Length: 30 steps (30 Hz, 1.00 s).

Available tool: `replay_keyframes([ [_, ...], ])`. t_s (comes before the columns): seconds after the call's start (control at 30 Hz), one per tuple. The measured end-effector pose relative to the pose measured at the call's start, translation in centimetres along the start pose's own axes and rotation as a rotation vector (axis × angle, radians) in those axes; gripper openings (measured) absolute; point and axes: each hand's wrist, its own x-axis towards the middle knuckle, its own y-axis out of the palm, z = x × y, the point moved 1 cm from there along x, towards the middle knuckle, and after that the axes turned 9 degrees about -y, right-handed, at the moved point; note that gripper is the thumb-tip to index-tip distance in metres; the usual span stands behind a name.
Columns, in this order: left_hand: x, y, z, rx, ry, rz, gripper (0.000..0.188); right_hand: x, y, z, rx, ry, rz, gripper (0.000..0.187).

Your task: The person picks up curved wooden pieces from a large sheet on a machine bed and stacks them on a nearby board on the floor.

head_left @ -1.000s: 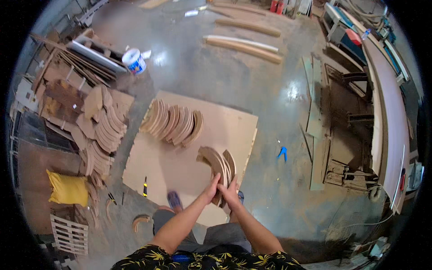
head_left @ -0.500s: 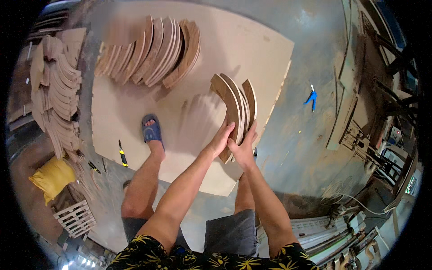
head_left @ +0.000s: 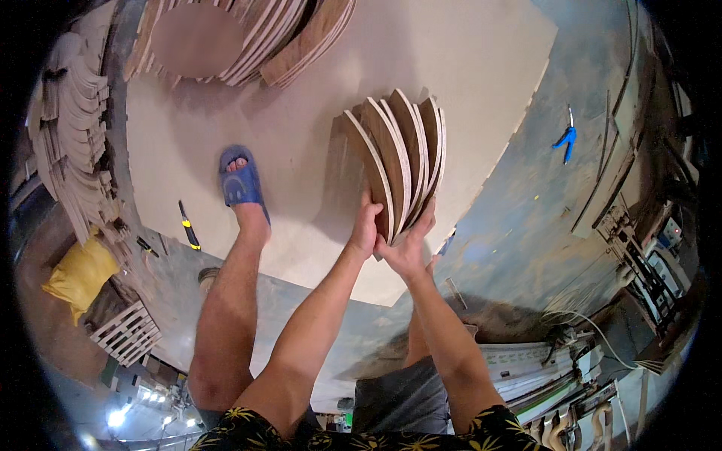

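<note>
Both hands grip a bundle of curved wooden pieces (head_left: 395, 158) with dark faces and pale edges. Its upper ends fan apart, while the lower ends stay pressed together. My left hand (head_left: 366, 228) closes on the bundle's left side near the bottom. On the other side my right hand (head_left: 410, 244) wraps round the lower end, its thumb close to the left thumb. Below the bundle lies a large pale board (head_left: 286, 188). More curved wooden pieces (head_left: 308, 45) stand in a row at the board's far left, partly hidden by a blurred patch.
A foot in a blue slipper (head_left: 242, 180) stands on the board, with a yellow-black utility knife (head_left: 189, 225) left of it. Stacked wooden pieces (head_left: 75, 143) and a yellow sack (head_left: 81, 274) line the left. A blue-handled tool (head_left: 566, 141) lies on the floor at right.
The pieces in my hands have spread into a wider fan at the top. My view has shifted, so the far row sits nearer the upper edge.
</note>
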Motion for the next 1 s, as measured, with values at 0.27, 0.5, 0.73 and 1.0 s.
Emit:
replay_keyframes([
  [0.27, 3.1, -5.2, 0.8, -0.099, -0.128, -0.030, 0.048, 0.0, 2.5, 1.1, -0.110, -0.033, -0.020, 0.129],
  [0.5, 5.1, -9.9, -1.5, 0.049, -0.047, -0.081, 0.052, 0.1, 6.0, 3.1, -0.062, -0.066, -0.156, 0.123],
  [0.73, 4.3, -6.8, -4.3, -0.027, -0.054, -0.034, 0.067, 4.4, 2.4, 0.5, 0.454, 0.109, -0.011, 0.088],
  [1.0, 3.2, -5.6, -7.0, 0.497, -0.035, -0.088, 0.073, 8.1, 0.7, 1.0, 0.826, 0.252, 0.079, 0.065],
])
